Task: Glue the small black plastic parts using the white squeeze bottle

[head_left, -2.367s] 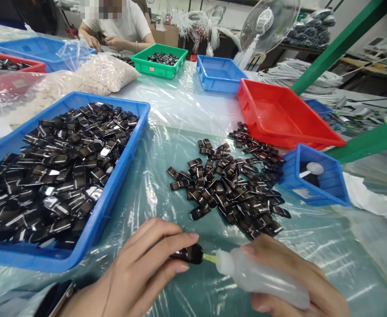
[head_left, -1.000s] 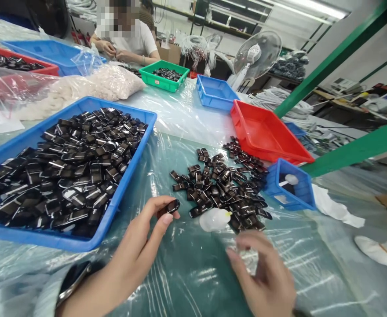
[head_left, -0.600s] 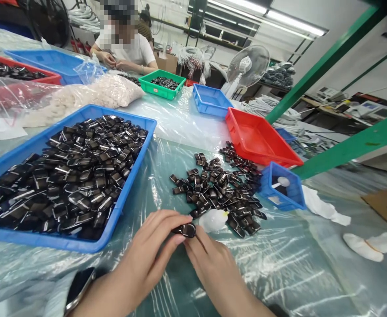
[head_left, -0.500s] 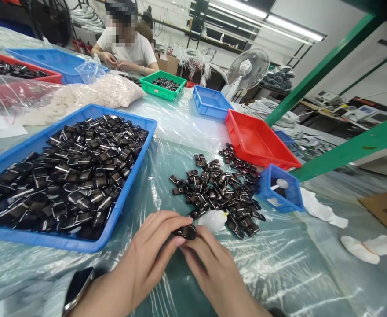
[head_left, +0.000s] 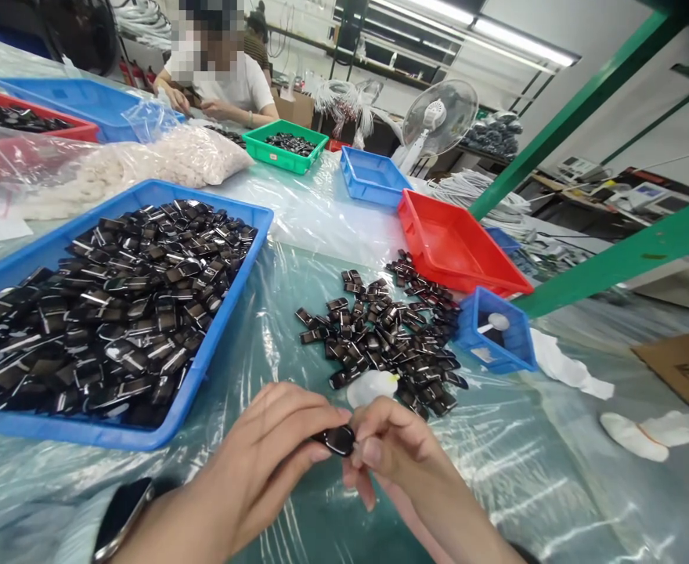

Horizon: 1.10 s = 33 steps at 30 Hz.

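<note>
My left hand [head_left: 279, 454] holds a small glossy black plastic piece [head_left: 338, 440] between thumb and fingers, its rounded face turned up. At the piece's right end, the thumb and forefinger of my right hand [head_left: 395, 446] are pinched together; what lies between them, if anything, is too small to make out. Just behind my hands sits a whitish rounded object [head_left: 371, 388] with a yellowish tip. Beyond it spreads a loose pile of similar black pieces [head_left: 380, 329] on the plastic-covered table [head_left: 286, 313].
To the left stands a large blue tray [head_left: 203, 376] heaped with black pieces. A red tray [head_left: 462, 251] and a small blue bin [head_left: 497, 345] with a white spoon-like item stand at right. A green post [head_left: 620, 247] slants nearby. Across the table sits a person [head_left: 227, 82].
My right hand has turned and its fingers have curled into a pinch at the piece's right end. Both hands and the piece have come slightly lower in view. My left hand keeps its hold.
</note>
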Motion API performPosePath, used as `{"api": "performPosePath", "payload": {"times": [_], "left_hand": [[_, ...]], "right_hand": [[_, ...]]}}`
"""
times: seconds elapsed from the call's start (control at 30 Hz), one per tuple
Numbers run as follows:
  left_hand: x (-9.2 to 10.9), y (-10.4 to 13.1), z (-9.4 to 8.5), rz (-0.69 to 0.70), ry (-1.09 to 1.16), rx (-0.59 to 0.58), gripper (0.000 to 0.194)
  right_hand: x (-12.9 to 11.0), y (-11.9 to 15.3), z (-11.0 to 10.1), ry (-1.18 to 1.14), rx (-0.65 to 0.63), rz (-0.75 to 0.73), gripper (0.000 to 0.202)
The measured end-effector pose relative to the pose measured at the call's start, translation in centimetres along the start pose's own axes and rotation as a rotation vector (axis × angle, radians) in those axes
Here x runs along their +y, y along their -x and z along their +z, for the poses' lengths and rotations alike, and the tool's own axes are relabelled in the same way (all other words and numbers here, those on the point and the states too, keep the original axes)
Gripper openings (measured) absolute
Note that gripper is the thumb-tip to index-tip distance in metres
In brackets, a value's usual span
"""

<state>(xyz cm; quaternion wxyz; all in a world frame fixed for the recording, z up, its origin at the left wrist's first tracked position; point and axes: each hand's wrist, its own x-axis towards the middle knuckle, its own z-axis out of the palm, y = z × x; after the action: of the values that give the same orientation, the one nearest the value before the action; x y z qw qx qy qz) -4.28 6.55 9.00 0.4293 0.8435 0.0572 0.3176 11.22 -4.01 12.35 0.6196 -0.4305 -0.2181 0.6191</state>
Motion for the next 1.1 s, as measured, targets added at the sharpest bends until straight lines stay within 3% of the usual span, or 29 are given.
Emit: {"api": "performPosePath", "payload": {"times": [0.27,0.37,0.4,0.47,0.53,0.57,0.6,0.63,0.7,0.8,0.93,1.1], "left_hand": [[0.5,0.4,0.7,0.131,-0.087,0.035,0.027],[1.1,0.2,0.0,0.208,-0.248,0.072,0.027],[1.3,0.1,-0.7,0.223,-0.35,0.107,0.028],[1.5,-0.4,-2.9,0.195,-0.624,0.224,0.032],[1.5,-1.0,-5.2,0.056,-0.943,0.333,0.039],[1.4,-1.3,-6.0,-0.021,-1.067,0.364,0.038],[1.2,-1.6,-6.5,-0.129,-1.17,0.434,0.041],[1.0,-1.8,-6.5,-0.176,-1.22,0.416,0.044],[0.5,-2.2,-5.3,-0.163,-1.217,0.313,0.042],[-0.6,-3.0,-1.5,-0.056,-1.117,0.109,0.037],[-3.4,-4.7,2.6,-0.091,-1.053,0.032,0.03],[-6.1,-5.0,2.8,-0.169,-0.936,-0.005,0.025]], "right_hand": [[2.4,-1.0,-1.5,-0.096,-0.205,0.08,0.019],[2.3,-0.7,-1.5,-0.014,-0.211,0.006,0.022],[2.0,-0.4,-1.5,0.059,-0.164,-0.084,0.021],[1.2,0.3,-1.7,0.307,0.043,-0.415,0.018],[0.4,0.7,-2.2,0.567,0.334,-0.786,0.02],[0.2,0.7,-2.7,0.661,0.453,-0.9,0.024],[0.1,0.6,-3.2,0.722,0.522,-0.924,0.031],[0.1,0.3,-3.7,0.779,0.546,-0.885,0.042],[0.6,-0.4,-4.7,0.875,0.486,-0.661,0.061],[1.6,-1.4,-5.4,0.918,0.361,-0.401,0.049],[1.5,-1.6,-5.4,0.916,0.36,-0.383,0.027],[0.5,-0.7,-5.5,0.896,0.398,-0.423,0.027]]}}
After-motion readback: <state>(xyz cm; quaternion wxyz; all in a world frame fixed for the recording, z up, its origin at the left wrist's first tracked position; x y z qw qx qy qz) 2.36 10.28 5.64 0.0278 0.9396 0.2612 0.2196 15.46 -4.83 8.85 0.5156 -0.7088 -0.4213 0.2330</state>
